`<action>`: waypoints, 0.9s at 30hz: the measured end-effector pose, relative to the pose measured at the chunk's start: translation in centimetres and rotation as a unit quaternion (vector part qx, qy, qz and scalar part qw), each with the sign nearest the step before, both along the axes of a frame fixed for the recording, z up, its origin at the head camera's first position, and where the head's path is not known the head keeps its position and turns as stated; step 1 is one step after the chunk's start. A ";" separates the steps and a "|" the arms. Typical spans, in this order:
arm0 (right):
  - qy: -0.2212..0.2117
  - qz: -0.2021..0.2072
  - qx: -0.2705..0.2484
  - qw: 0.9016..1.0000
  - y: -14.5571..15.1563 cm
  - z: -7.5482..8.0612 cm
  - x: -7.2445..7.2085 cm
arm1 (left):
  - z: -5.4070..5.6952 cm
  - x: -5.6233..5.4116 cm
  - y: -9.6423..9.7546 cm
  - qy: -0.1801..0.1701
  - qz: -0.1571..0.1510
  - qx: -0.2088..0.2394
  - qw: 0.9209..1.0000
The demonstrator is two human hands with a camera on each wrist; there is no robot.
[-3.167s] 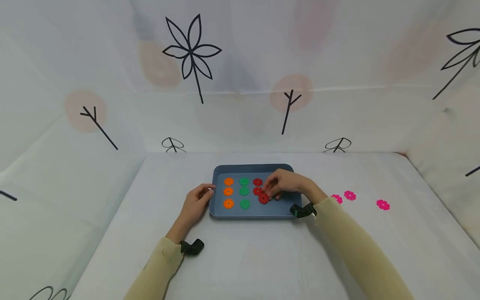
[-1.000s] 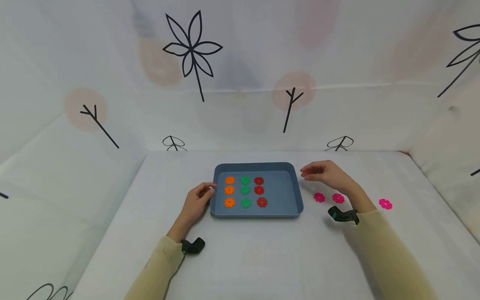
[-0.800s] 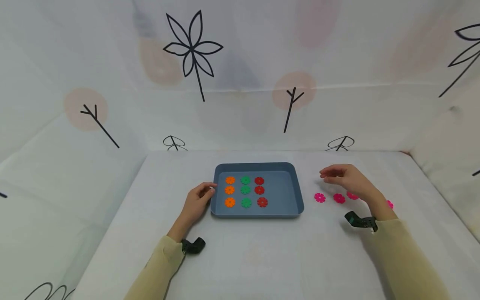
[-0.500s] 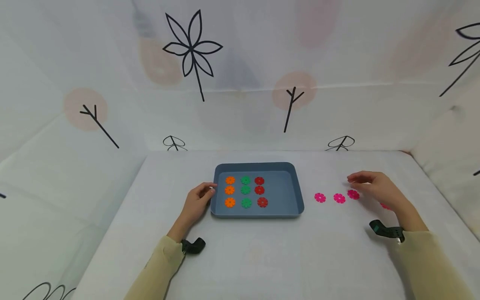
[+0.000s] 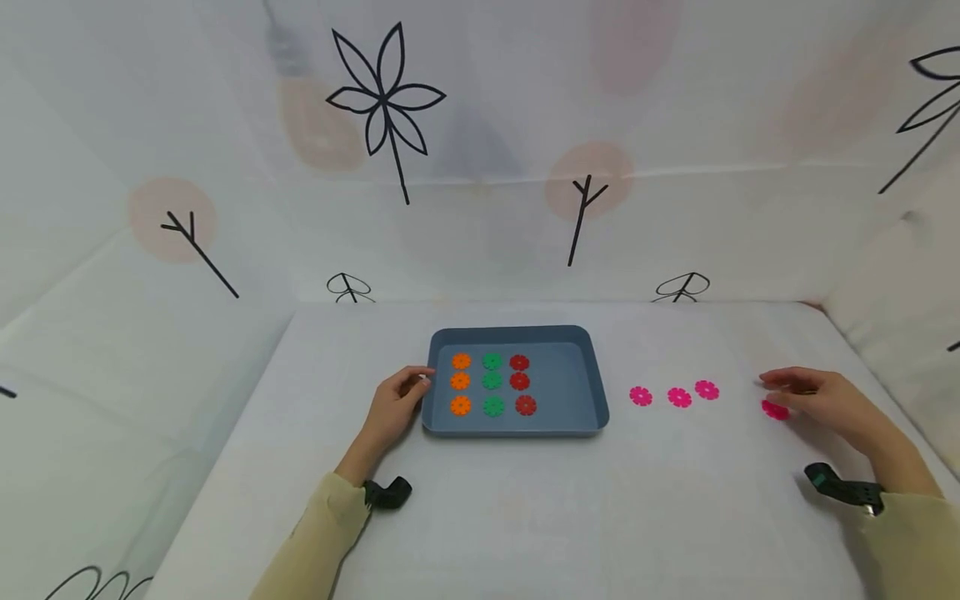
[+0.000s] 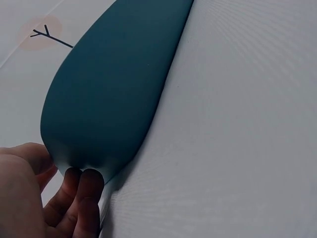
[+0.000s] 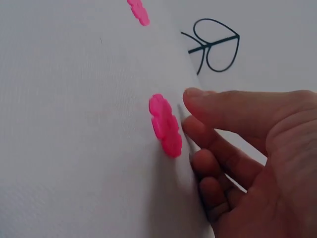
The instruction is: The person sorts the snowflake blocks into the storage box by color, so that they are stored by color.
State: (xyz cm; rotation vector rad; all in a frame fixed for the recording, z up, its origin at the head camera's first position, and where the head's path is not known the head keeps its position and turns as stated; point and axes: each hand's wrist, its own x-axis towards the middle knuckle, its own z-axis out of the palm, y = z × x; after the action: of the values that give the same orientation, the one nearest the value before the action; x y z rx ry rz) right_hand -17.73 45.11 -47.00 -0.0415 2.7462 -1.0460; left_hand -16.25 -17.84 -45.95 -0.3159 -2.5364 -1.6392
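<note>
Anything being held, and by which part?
Right hand holds nothing, near a pink flower-shaped disc. Left hand touches a rectangular blue-grey tray at its left end; whether it grips is unclear.

2 pale-yellow sleeves point(image 5: 306, 533) | 2 black elbow-shaped wrist cameras point(image 5: 388, 493) | dark straps point(image 5: 861, 493)

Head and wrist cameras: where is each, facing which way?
Head: worn on the head, facing forward and down over the tray; left hand and right hand show.
Left wrist: on that wrist, facing its hand at the tray.
Right wrist: on that wrist, facing its hand beside a pink disc.
Head and left wrist share the tray.
</note>
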 end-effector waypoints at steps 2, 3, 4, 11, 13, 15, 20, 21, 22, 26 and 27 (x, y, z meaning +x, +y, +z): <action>0.001 0.006 -0.032 0.999 0.8 -0.3 0.3 | -0.1 -0.1 0.1 -0.001 0.000 0.000 1.000; 0.003 0.009 -0.052 0.999 1.1 -0.5 0.4 | -0.2 -0.1 0.1 -0.001 0.001 0.000 1.000; 0.004 0.013 -0.071 0.997 1.3 -0.6 0.5 | -0.6 -0.3 0.0 -0.002 0.002 0.001 1.000; -0.015 0.035 -0.138 0.990 1.4 -1.2 1.0 | -3.7 -1.5 -1.3 -0.004 0.020 0.000 1.000; -0.010 0.038 -0.127 0.991 1.4 -1.3 1.2 | -4.0 -1.5 -1.4 -0.002 0.018 0.003 1.000; -0.002 0.040 -0.117 0.992 1.4 -1.3 1.3 | -4.2 -1.6 -1.4 0.000 0.015 0.006 1.000; 0.010 0.047 -0.096 0.994 1.3 -1.4 1.4 | -4.4 -1.7 -1.3 0.004 0.011 0.013 1.000; 0.012 0.048 -0.092 0.995 1.2 -1.3 1.4 | -4.5 -1.7 -1.2 0.004 0.012 0.014 1.000; 0.013 0.047 -0.087 0.995 1.2 -1.3 1.4 | -4.5 -1.7 -1.2 0.004 0.012 0.015 1.000; 0.015 0.037 -0.057 0.998 0.9 -1.2 1.2 | -4.4 -1.8 -1.2 0.000 0.013 0.018 1.000; 0.015 0.034 -0.048 0.998 0.8 -1.2 1.2 | -4.4 -1.8 -1.2 -0.002 0.013 0.019 1.000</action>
State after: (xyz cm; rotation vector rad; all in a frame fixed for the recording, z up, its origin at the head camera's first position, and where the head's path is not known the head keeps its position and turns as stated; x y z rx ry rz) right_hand -16.52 45.94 -48.19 -0.1646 2.6983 -1.1662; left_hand -18.01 -19.03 -50.33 -0.2738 -2.4993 -1.6775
